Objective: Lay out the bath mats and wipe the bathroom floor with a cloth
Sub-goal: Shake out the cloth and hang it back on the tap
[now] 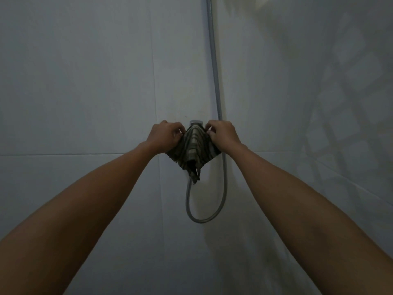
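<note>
A small dark cloth (194, 150) with pale stripes and a frayed edge hangs draped over the chrome shower tap (196, 122) on the tiled wall. My left hand (165, 136) pinches its left upper edge. My right hand (222, 135) pinches its right upper edge. Both arms reach straight out toward the wall corner. The cloth's lower point dangles below my hands. No bath mat and no floor are in view.
A grey metal shower hose (217, 90) runs down the wall corner, loops below the tap (202, 220) and rises behind the cloth. Large pale wall tiles (85, 81) fill the left; the right wall (319, 81) carries lattice shadows. The light is dim.
</note>
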